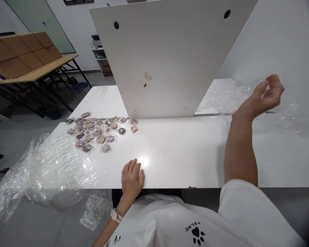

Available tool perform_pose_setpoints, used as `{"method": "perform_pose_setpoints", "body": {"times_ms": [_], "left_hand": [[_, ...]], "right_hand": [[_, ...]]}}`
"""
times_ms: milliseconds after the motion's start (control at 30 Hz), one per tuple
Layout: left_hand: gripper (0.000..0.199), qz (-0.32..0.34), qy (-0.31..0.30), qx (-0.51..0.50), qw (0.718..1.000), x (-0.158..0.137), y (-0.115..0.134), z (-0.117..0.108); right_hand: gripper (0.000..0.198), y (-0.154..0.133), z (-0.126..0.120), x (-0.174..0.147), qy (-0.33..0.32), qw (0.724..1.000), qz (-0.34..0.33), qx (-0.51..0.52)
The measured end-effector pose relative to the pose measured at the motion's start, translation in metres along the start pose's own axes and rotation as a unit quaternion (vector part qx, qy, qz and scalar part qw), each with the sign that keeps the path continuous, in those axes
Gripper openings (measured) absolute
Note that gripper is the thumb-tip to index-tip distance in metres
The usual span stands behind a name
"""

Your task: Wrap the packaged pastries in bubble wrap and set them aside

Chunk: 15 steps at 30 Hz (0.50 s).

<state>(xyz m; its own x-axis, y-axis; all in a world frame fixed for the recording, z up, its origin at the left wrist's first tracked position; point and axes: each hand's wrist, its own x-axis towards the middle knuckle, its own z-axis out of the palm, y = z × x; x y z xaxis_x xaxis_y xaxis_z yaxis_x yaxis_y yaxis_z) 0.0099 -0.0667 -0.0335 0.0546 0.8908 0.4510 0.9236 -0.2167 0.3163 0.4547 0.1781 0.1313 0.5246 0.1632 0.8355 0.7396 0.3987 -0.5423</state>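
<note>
My left hand point(131, 176) lies on the white tabletop point(167, 151) near its front edge, fingers stretched forward and slightly bent, with nothing under them that I can see. To its upper left, many small round pieces in clear wrappers point(101, 138), brown, tan and pink, are spread in a loose cluster. My right hand point(269, 92) is raised over the right side of the table. Its fingers are curled, with a gap between thumb and fingers, and no held thing shows. Thin clear plastic bags point(237, 97) lie just behind and below it.
A white upright panel point(164, 58) stands across the middle of the table. A large bundle of clear plastic packaging point(54, 164) hangs over the left front corner. Cardboard boxes point(23, 51) sit on a wooden table point(48, 68) at the far left.
</note>
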Motion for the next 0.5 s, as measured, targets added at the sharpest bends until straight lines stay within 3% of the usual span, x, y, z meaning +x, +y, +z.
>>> {"method": "perform_pose_setpoints", "body": {"times_ms": [33, 67, 133, 167, 200, 233, 333, 367, 400, 433, 500], "left_hand": [[0.025, -0.017, -0.007, -0.023, 1.0, 0.001, 0.001, -0.001], [0.025, -0.04, -0.015, -0.053, 0.998, 0.003, 0.003, -0.004], [0.024, -0.106, -0.038, -0.152, 0.982, 0.011, 0.007, -0.011], [0.025, -0.148, -0.057, -0.228, 0.961, 0.018, 0.009, -0.016], [0.027, -0.196, -0.081, -0.319, 0.924, 0.025, 0.011, -0.021], [0.032, -0.244, -0.117, -0.421, 0.865, 0.033, 0.013, -0.026], [0.048, -0.362, -0.25, -0.661, 0.608, 0.05, 0.017, -0.036], [0.051, -0.383, -0.283, -0.695, 0.538, 0.054, 0.018, -0.038], [0.05, -0.398, -0.306, -0.71, 0.494, 0.056, 0.02, -0.039], [0.048, -0.408, -0.318, -0.715, 0.47, 0.058, 0.022, -0.039], [0.04, -0.411, -0.315, -0.717, 0.467, 0.067, 0.03, -0.042]], "right_hand": [[0.041, -0.035, -0.011, -0.015, 0.017, 1.0, -0.005, 0.008], [0.03, -0.073, -0.022, -0.036, -0.008, 0.999, -0.014, 0.031], [0.013, -0.147, -0.046, -0.094, -0.149, 0.982, -0.005, 0.116], [0.009, -0.18, -0.058, -0.124, -0.227, 0.959, 0.019, 0.17], [0.008, -0.208, -0.068, -0.154, -0.298, 0.924, 0.066, 0.229], [0.009, -0.232, -0.078, -0.181, -0.351, 0.881, 0.125, 0.291], [0.011, -0.276, -0.1, -0.238, -0.419, 0.751, 0.273, 0.431], [0.011, -0.283, -0.105, -0.248, -0.439, 0.707, 0.301, 0.465], [0.01, -0.287, -0.111, -0.255, -0.465, 0.661, 0.317, 0.497], [0.01, -0.29, -0.115, -0.258, -0.495, 0.613, 0.32, 0.526], [0.011, -0.289, -0.122, -0.252, -0.552, 0.534, 0.3, 0.566]]}}
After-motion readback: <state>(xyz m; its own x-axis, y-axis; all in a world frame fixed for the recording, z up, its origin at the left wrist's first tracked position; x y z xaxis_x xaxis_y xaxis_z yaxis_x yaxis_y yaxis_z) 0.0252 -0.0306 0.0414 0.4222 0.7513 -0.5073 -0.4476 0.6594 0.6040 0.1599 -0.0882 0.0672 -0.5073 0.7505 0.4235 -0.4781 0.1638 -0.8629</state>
